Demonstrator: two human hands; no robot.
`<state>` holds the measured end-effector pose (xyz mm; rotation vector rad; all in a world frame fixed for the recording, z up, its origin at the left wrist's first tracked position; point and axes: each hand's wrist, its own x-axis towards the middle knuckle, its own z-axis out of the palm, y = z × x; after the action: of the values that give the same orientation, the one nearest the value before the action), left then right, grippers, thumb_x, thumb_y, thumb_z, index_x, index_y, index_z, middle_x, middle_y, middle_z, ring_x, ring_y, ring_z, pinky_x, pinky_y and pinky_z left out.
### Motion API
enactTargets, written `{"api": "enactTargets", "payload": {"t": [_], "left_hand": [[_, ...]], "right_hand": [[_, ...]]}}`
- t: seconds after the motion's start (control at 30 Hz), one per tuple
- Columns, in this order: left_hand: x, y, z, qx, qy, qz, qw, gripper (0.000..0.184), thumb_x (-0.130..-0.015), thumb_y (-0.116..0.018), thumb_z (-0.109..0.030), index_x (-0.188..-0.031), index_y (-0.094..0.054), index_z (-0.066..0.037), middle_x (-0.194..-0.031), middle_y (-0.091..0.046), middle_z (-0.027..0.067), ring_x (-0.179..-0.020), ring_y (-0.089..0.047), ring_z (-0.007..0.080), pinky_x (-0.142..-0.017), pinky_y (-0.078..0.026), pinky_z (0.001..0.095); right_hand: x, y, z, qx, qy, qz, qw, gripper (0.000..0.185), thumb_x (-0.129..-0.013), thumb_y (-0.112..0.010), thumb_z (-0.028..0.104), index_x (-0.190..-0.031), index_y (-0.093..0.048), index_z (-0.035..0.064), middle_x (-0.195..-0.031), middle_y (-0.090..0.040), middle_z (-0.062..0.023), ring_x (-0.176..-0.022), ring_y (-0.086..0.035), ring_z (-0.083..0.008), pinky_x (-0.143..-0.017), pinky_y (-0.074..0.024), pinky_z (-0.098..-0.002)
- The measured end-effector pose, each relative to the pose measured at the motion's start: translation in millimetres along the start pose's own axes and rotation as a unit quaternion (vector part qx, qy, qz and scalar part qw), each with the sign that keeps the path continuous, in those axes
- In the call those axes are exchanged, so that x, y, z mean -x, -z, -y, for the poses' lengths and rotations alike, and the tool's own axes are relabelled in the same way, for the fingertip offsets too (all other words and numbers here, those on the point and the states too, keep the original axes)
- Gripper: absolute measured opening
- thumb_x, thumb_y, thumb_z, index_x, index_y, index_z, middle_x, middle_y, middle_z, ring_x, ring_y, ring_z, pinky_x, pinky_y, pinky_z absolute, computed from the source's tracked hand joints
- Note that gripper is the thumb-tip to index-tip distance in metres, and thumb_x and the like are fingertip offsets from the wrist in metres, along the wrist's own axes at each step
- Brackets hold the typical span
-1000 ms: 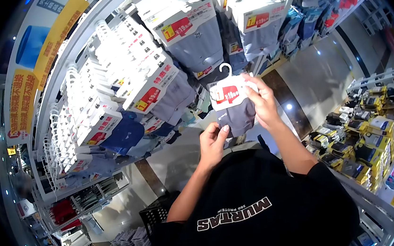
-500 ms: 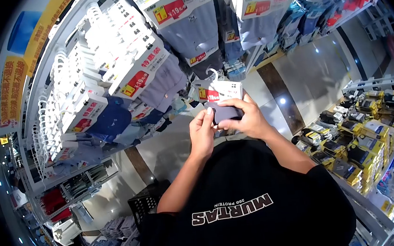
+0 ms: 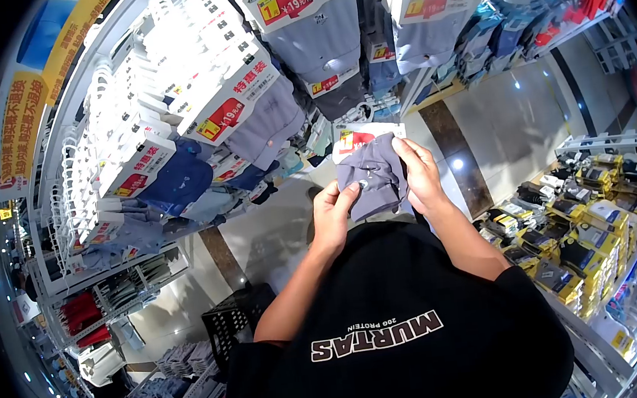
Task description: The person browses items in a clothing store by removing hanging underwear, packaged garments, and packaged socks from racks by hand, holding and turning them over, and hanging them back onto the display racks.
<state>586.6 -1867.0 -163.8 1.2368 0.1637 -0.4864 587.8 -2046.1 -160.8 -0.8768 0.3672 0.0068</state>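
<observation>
Between my two hands is a pair of grey-purple underpants (image 3: 374,174), partly spread out and creased in front of my chest. Its white card hanger (image 3: 373,131), with a red and yellow price label, shows behind the top of the cloth. My left hand (image 3: 333,211) grips the left edge, thumb pressed on the front. On the other side, my right hand (image 3: 422,176) holds the right edge with its fingers at the upper corner. Both hands' far fingertips are partly hidden by the cloth.
Hanging packs of underwear (image 3: 226,116) fill the rack ahead and to the left. A bin of yellow-labelled packs (image 3: 583,242) stands at the right. A black perforated basket (image 3: 234,314) is at my lower left, near low shelves (image 3: 173,397). Tiled floor (image 3: 506,116) shows between the displays.
The underpants were folded small against the card and now hang open wider. My right hand has shifted from across the front to the right edge. The hanger's hook no longer stands up clearly.
</observation>
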Motion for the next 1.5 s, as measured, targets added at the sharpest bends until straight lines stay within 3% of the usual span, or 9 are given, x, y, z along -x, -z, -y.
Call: {"api": "enactTargets", "payload": {"t": [0.27,0.37,0.43,0.57,0.6,0.73,1.0,1.3,1.5], "left_hand": [[-2,-12,-22,0.17,0.062,-0.012,0.983,0.031,-0.1,-0.055,-0.027,-0.118,-0.059,-0.003,-0.103,-0.066,0.0019,-0.089,-0.059,0.0063,-0.076,-0.048,0.0224],[-5,3,-9,-0.011,0.036,0.032,0.999,0.028,-0.099,-0.057,-0.023,-0.117,-0.06,-0.002,-0.103,-0.067,0.0032,-0.091,-0.06,0.0078,-0.082,-0.049,0.0244],[-2,-3,-10,0.011,0.003,0.033,0.999,0.017,-0.097,-0.061,-0.015,-0.106,-0.062,0.0,-0.089,-0.064,-0.0016,-0.079,-0.055,0.0031,-0.07,-0.045,0.0214],[-6,7,-6,-0.037,-0.03,0.024,0.999,0.021,-0.099,-0.058,-0.02,-0.102,-0.062,0.0,-0.084,-0.063,-0.0014,-0.081,-0.058,0.0048,-0.07,-0.047,0.0217],[-6,7,-7,-0.04,-0.037,0.02,0.998,0.022,-0.099,-0.057,-0.021,-0.102,-0.061,0.0,-0.083,-0.063,-0.0007,-0.081,-0.06,0.006,-0.07,-0.048,0.0223],[-8,6,-13,0.025,-0.015,0.029,0.999,0.027,-0.099,-0.056,-0.025,-0.105,-0.06,0.001,-0.086,-0.066,0.0088,-0.073,-0.065,0.0159,-0.064,-0.05,0.0268],[1,4,-8,-0.009,0.016,0.043,0.999,0.024,-0.097,-0.059,-0.022,-0.105,-0.061,0.001,-0.09,-0.066,0.0093,-0.074,-0.063,0.0134,-0.065,-0.049,0.0248],[5,8,-9,-0.026,0.018,0.042,0.999,0.025,-0.097,-0.059,-0.021,-0.105,-0.062,0.002,-0.09,-0.067,0.0091,-0.074,-0.062,0.0118,-0.065,-0.048,0.0245],[1,6,-6,-0.041,0.043,0.056,0.997,0.024,-0.098,-0.058,-0.023,-0.106,-0.061,0.0,-0.091,-0.067,0.008,-0.075,-0.063,0.0133,-0.068,-0.05,0.0268]], "right_hand": [[11,-9,8,0.33,0.208,0.03,0.92,0.04,-0.104,-0.046,0.029,-0.107,-0.068,-0.0038,-0.101,-0.067,-0.0098,-0.097,-0.059,-0.0151,-0.092,-0.0425,-0.0299],[11,-11,9,0.317,0.198,0.032,0.927,0.03,-0.101,-0.053,0.021,-0.111,-0.068,-0.0031,-0.105,-0.066,-0.0098,-0.1,-0.058,-0.0152,-0.092,-0.0416,-0.0283],[6,-11,5,0.286,0.183,0.022,0.94,0.025,-0.099,-0.056,0.015,-0.112,-0.067,-0.0028,-0.107,-0.066,-0.0095,-0.103,-0.058,-0.0155,-0.093,-0.0418,-0.0271],[-13,-12,10,0.253,0.289,0.047,0.922,0.056,-0.095,-0.056,0.003,-0.146,-0.033,0.0016,-0.122,-0.06,-0.0132,-0.112,-0.058,-0.0183,-0.099,-0.0431,-0.03],[-13,-18,21,0.192,0.243,0.068,0.948,0.068,-0.09,-0.059,-0.002,-0.148,-0.023,-0.0025,-0.143,-0.04,-0.0152,-0.124,-0.048,-0.0186,-0.105,-0.0374,-0.0317],[-36,-49,67,0.159,0.3,0.097,0.935,0.061,-0.09,-0.059,-0.003,-0.143,-0.03,-0.0024,-0.12,-0.059,-0.0142,-0.111,-0.057,-0.0168,-0.099,-0.0426,-0.031],[-93,-106,123,0.02,0.402,0.14,0.904,0.045,-0.092,-0.058,-0.002,-0.133,-0.039,-0.0023,-0.116,-0.061,-0.012,-0.107,-0.06,-0.0151,-0.096,-0.0465,-0.028],[-114,-97,106,0.243,0.364,0.055,0.898,0.036,-0.092,-0.065,0.008,-0.122,-0.05,-0.0036,-0.1,-0.064,-0.0074,-0.093,-0.061,-0.0116,-0.082,-0.0492,-0.0239],[-108,-82,93,0.17,0.419,0.06,0.89,0.029,-0.09,-0.066,0.002,-0.116,-0.055,-0.0033,-0.099,-0.065,-0.0073,-0.088,-0.061,-0.0108,-0.078,-0.0505,-0.0239]]}}
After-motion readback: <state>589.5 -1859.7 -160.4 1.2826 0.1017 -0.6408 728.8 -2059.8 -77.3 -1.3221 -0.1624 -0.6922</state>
